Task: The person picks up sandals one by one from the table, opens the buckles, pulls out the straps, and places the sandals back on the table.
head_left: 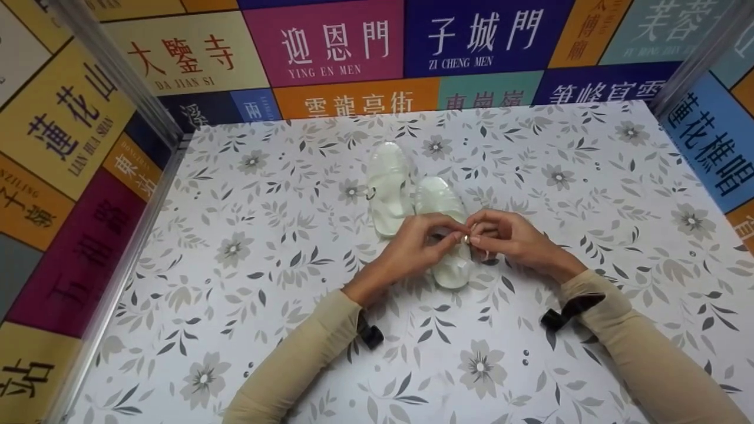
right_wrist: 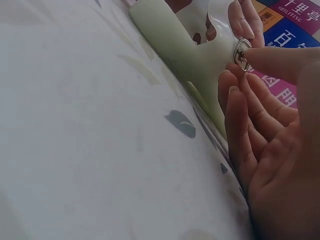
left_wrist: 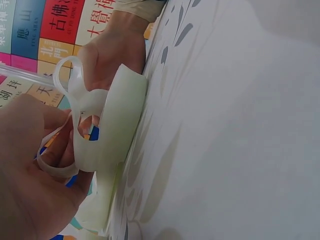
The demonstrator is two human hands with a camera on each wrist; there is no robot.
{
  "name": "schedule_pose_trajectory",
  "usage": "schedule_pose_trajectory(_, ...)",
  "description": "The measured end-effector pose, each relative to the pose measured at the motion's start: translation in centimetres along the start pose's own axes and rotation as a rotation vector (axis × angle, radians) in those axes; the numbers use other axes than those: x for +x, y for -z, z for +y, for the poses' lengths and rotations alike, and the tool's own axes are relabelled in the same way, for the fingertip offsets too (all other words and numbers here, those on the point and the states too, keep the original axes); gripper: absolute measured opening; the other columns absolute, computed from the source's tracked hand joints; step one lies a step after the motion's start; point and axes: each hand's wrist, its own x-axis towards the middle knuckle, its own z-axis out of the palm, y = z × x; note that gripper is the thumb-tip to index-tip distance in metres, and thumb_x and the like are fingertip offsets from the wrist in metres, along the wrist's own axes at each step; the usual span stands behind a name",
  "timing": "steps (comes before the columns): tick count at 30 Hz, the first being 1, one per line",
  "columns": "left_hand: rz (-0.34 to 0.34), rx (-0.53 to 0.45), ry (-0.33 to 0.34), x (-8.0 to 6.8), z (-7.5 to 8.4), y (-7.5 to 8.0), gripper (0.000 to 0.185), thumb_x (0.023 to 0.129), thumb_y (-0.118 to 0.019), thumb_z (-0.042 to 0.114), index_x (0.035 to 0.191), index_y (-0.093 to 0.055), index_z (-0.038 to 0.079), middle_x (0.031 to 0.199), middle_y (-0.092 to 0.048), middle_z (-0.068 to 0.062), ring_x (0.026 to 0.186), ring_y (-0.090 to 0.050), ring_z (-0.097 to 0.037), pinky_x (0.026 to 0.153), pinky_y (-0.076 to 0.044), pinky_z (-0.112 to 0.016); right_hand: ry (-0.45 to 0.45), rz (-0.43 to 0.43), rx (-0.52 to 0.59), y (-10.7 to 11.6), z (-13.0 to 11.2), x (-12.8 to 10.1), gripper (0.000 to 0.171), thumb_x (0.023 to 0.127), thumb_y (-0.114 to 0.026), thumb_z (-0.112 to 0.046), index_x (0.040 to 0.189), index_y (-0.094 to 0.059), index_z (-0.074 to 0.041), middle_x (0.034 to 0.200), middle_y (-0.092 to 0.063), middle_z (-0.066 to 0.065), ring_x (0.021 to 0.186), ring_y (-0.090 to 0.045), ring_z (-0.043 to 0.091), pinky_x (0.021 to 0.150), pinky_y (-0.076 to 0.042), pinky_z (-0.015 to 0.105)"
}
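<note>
Two pale green, translucent sandals lie side by side on the table. My hands meet over the nearer sandal (head_left: 452,274), whose thick sole (left_wrist: 125,107) shows edge-on in the left wrist view. In my right hand (head_left: 521,238), the thumb and index finger pinch a small metal buckle (right_wrist: 242,55) at the sandal's side. My left hand (head_left: 419,240) grips the thin strap (left_wrist: 59,171) of the same sandal, its fingertips against those of the right hand. Just left of them, the other sandal (head_left: 389,203) has a small dark buckle at its left side.
A white tabletop (head_left: 283,365) with grey flowers and leaves lies under everything. Coloured panels (head_left: 330,44) with Chinese lettering stand along the back and both sides. A black wrist band (head_left: 580,306) sits on the right sleeve, and a dark camera (head_left: 371,335) at the left wrist.
</note>
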Motion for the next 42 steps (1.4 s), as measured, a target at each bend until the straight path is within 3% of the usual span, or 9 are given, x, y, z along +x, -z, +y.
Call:
schedule_pose_trajectory(4,0.015,0.028,-0.008,-0.1,0.1,0.1,0.02,0.104,-0.07,0.009,0.121,-0.08,0.008,0.124,-0.08,-0.005,0.109,-0.076,-0.008,0.098,-0.059,-0.016,-0.005,-0.019,-0.034,0.1,0.0,0.1,0.024,0.109,-0.064,-0.008,0.128,-0.065,0.006,0.091,-0.073,0.017,0.072,-0.067,0.015,0.062,-0.056,0.023)
schedule_pose_trajectory(13,0.042,0.059,-0.033,-0.1,0.2,0.2,0.024,0.102,-0.066,0.005,0.12,-0.081,0.01,0.122,-0.079,-0.004,0.114,-0.073,-0.01,0.099,-0.058,-0.016,0.008,-0.043,-0.003,0.3,0.2,0.2,0.019,0.108,-0.063,-0.005,0.119,-0.06,0.01,0.09,-0.072,0.018,0.075,-0.069,0.016,0.065,-0.058,0.023)
schedule_pose_trajectory(18,0.069,0.154,-0.093,0.0,0.7,1.0,0.022,0.102,-0.068,0.006,0.12,-0.081,0.008,0.125,-0.075,-0.008,0.114,-0.07,-0.016,0.094,-0.06,-0.017,0.01,-0.04,0.0,0.3,0.2,0.2,0.019,0.108,-0.063,-0.006,0.118,-0.061,0.01,0.088,-0.071,0.017,0.073,-0.068,0.017,0.063,-0.057,0.023)
schedule_pose_trajectory(25,0.148,0.314,-0.138,0.0,1.3,2.0,0.024,0.104,-0.067,0.006,0.122,-0.082,0.011,0.148,-0.066,-0.011,0.137,-0.063,-0.025,0.094,-0.064,-0.03,-0.025,0.01,-0.039,0.6,0.4,0.3,0.022,0.108,-0.066,-0.009,0.12,-0.063,0.009,0.089,-0.071,0.016,0.068,-0.066,0.014,0.059,-0.058,0.025)
schedule_pose_trajectory(30,0.193,0.434,-0.128,-0.2,2.1,2.0,0.023,0.105,-0.066,0.006,0.12,-0.082,0.011,0.155,-0.062,-0.012,0.145,-0.06,-0.026,0.106,-0.06,-0.033,-0.097,0.096,-0.034,0.7,0.5,0.3,0.03,0.106,-0.071,-0.015,0.125,-0.06,0.006,0.096,-0.072,0.011,0.074,-0.072,0.012,0.063,-0.065,0.027)
schedule_pose_trajectory(33,0.228,0.508,-0.121,-0.4,2.8,1.8,0.019,0.105,-0.065,0.005,0.116,-0.081,0.01,0.141,-0.071,-0.011,0.129,-0.07,-0.024,0.103,-0.061,-0.031,-0.128,0.122,-0.031,0.7,0.4,0.4,0.036,0.106,-0.072,-0.016,0.13,-0.057,0.006,0.103,-0.075,0.011,0.081,-0.077,0.016,0.067,-0.067,0.031)
schedule_pose_trajectory(38,0.216,0.574,-0.011,-0.7,3.9,1.4,0.016,0.105,-0.064,0.006,0.112,-0.077,0.005,0.096,-0.078,-0.007,0.081,-0.073,-0.017,0.071,-0.06,-0.028,-0.16,0.153,-0.034,0.6,0.3,0.5,0.045,0.104,-0.074,-0.016,0.139,-0.053,0.003,0.108,-0.077,0.011,0.086,-0.08,0.02,0.07,-0.068,0.034)
schedule_pose_trajectory(42,0.169,0.595,0.113,-0.9,4.4,1.0,0.016,0.107,-0.064,0.012,0.115,-0.075,0.004,0.088,-0.078,-0.007,0.077,-0.074,-0.018,0.067,-0.06,-0.031,-0.178,0.167,-0.026,0.4,0.1,0.5,0.05,0.104,-0.075,-0.016,0.144,-0.053,0.002,0.109,-0.078,0.009,0.088,-0.081,0.019,0.073,-0.069,0.033)
